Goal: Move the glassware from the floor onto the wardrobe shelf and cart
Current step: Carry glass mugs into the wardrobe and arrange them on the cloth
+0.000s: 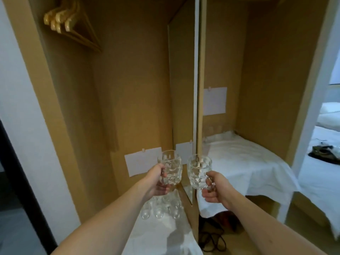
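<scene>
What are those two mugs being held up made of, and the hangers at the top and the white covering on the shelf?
Both mugs, one in the left hand at and one in the right hand at, look like clear pressed glass: see-through, with dimpled walls. The hangers seem pale varnished wood, though plastic is possible. The shelf covering looks like white cloth: it wrinkles and drapes over the edge.

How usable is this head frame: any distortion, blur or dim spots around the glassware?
Head view: wide-angle bending bows the wardrobe edges; light is dim and warm, focus soft overall. The mugs in the left hand and right hand read clearly enough, but the glasses on the white cloth below them blur together, uncountable.
</scene>
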{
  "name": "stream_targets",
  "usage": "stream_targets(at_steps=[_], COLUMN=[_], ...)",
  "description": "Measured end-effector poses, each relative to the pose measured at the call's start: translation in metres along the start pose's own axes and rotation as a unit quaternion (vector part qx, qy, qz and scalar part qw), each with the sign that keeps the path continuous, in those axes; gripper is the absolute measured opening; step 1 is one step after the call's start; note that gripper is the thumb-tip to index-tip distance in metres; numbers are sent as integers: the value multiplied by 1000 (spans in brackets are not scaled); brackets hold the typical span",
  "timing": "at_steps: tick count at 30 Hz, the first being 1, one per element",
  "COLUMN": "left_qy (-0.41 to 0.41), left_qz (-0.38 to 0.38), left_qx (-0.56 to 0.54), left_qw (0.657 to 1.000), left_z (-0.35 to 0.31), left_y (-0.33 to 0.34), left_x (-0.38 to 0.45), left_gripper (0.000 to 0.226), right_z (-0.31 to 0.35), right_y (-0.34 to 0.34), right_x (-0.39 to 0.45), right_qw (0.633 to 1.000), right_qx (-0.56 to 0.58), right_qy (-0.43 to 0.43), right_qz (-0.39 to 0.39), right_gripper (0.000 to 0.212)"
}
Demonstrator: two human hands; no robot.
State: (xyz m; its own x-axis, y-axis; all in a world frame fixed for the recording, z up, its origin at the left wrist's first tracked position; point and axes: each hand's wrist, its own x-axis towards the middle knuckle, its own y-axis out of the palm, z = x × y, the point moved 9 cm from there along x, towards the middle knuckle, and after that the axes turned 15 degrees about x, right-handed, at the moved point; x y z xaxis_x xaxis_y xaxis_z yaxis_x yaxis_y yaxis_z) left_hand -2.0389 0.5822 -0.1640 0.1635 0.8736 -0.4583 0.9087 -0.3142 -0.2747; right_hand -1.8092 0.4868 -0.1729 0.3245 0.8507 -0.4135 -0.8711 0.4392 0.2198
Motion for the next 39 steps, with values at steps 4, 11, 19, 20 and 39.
stream_targets(at_steps=[4,11,19,20,39], left_qy=[-9,-3,-11,-11,-17], left_qz=[28,43,37,35,71], left_qx=[11,16,18,19,14], left_qw=[999,999,999,999,997], left_z=[-16,-38,-62,-64,-137], left_y=[73,177,237,240,291], left_x=[-4,-8,-4,-1,169], left_gripper=[26,37,33,33,32], right_z=[21,51,69,69,123], right_y=[-70,-177,-239,-241,-252], right_x=[-7,-9,13,17,182], right_qw=[1000,998,997,997,995], right_qx=[-14,-52,-49,-45,11], right_qy=[-11,-16,2,6,19], right_qz=[-14,-43,-59,-59,-95], right_gripper=[37,36,37,37,35])
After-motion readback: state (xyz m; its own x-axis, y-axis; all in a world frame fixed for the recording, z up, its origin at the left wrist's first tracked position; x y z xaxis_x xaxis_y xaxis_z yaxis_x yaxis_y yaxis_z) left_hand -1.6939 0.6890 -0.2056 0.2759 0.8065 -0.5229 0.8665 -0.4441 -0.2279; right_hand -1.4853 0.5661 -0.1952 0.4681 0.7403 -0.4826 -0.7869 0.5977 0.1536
